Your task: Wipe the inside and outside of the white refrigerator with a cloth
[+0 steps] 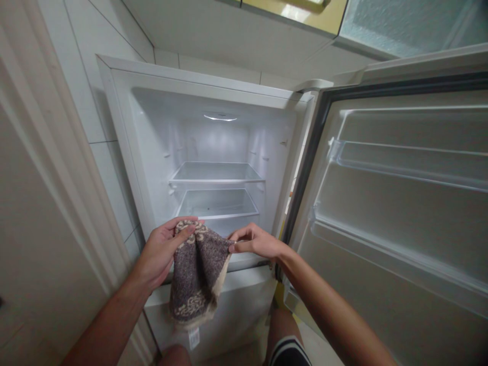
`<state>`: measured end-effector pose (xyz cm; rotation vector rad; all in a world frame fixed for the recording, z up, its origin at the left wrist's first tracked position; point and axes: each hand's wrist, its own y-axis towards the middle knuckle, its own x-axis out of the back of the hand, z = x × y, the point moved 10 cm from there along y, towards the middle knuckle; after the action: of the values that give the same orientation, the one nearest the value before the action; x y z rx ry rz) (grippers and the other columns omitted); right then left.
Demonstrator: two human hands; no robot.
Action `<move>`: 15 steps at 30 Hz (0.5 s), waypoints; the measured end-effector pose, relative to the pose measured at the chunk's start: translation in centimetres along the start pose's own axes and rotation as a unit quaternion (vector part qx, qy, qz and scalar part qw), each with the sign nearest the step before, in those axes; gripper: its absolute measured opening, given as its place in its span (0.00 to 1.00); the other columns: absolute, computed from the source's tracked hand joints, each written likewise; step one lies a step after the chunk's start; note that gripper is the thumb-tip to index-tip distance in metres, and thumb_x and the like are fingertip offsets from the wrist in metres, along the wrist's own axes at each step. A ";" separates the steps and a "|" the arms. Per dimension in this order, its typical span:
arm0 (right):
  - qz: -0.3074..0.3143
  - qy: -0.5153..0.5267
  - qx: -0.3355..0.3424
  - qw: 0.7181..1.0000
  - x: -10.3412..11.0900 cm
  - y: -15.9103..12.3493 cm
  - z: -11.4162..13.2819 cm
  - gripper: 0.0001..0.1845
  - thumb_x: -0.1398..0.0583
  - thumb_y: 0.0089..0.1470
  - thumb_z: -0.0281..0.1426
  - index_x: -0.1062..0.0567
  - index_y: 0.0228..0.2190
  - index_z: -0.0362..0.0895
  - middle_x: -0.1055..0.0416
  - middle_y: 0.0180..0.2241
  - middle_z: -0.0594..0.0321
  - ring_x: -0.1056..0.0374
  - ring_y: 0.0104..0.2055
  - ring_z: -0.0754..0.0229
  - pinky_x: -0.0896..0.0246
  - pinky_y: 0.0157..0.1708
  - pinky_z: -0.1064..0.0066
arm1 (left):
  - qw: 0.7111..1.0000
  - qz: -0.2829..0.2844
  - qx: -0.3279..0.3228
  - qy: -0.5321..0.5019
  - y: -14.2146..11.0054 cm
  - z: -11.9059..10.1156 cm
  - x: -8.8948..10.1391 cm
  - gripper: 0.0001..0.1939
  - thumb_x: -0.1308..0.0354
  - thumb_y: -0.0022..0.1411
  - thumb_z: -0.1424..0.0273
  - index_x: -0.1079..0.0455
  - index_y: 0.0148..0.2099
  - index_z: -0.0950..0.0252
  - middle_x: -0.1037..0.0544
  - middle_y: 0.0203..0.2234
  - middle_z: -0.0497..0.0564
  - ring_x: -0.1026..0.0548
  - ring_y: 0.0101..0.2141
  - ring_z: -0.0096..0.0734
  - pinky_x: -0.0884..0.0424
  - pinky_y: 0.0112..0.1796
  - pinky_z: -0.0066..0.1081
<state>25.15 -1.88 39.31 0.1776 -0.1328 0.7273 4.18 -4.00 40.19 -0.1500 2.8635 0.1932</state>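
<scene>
Speckled, cream-patterned cloth (188,274), limply creased; left hand (158,250), right hand (256,241) pinching.

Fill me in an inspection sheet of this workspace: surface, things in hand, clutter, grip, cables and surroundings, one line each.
Surface: two shelves, an upper shelf and a lower shelf, inside an open refrigerator; a small dark speck shows at the lower one.
Things in hand: a brown-and-cream patterned cloth, hanging in folds, with a white tag at its lower edge.
Clutter: nothing seen.
Grip: left hand holds the cloth's upper left part, thumb on top; right hand pinches its right corner.
Cables: nothing seen.
Surroundings: refrigerator door swung open on the right, lamp lit inside, yellow cabinet above, tiled wall at left.
</scene>
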 end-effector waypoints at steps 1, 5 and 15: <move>0.027 -0.003 0.008 1.000 -0.6 -0.1 0.5 0.19 0.24 0.51 0.49 0.12 0.31 0.46 0.15 0.39 0.61 0.23 0.44 0.56 0.32 0.56 0.62 | 1.000 0.003 0.002 -0.002 0.0 0.1 0.0 0.38 0.11 0.37 0.48 0.14 0.46 0.64 0.10 0.40 0.58 0.15 0.39 0.39 0.20 0.42 0.31; 0.131 -0.075 0.016 0.988 -3.1 -0.6 1.4 0.19 0.29 0.59 0.48 0.14 0.31 0.44 0.20 0.35 0.64 0.27 0.41 0.58 0.34 0.48 0.67 | 1.000 0.014 0.011 -0.006 -0.2 0.7 -0.2 0.36 0.12 0.39 0.49 0.14 0.46 0.63 0.11 0.41 0.58 0.15 0.37 0.39 0.19 0.40 0.33; -0.031 -0.219 0.048 0.974 1.1 -1.1 3.0 0.15 0.34 0.64 0.43 0.13 0.33 0.47 0.16 0.38 0.58 0.24 0.42 0.53 0.32 0.47 0.62 | 0.967 0.072 -0.050 0.239 0.6 -0.4 2.8 0.28 0.17 0.39 0.45 0.11 0.38 0.57 0.11 0.34 0.57 0.15 0.34 0.50 0.20 0.36 0.38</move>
<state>26.53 -2.54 42.34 0.4318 -0.5121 0.6238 1.32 -3.67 39.86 -0.0045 3.3492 0.3760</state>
